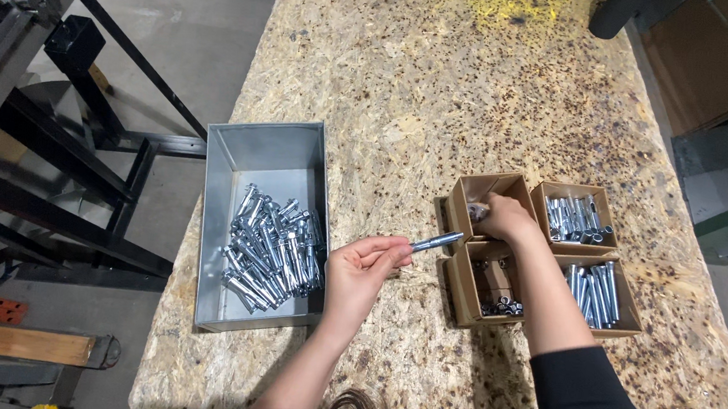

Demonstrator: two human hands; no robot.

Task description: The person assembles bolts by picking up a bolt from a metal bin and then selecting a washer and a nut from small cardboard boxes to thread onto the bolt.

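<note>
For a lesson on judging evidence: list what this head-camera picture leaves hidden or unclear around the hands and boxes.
- Right hand: fingertips hidden inside the far-left cardboard box; what they grip is unseen.
- Near-left box: the forearm covers part; small pieces too small to tell.
- Bolt in left hand: near end hidden by fingers.

My left hand (363, 270) pinches a silver bolt (436, 240) by one end, holding it level above the chipboard counter (450, 86). Just left of it sits a grey metal tray (271, 157) with a heap of the same bolts. My right hand (501, 218) dips its fingers (480, 212) into the near-left of four small cardboard boxes (464, 289); two hold bolts.
</note>
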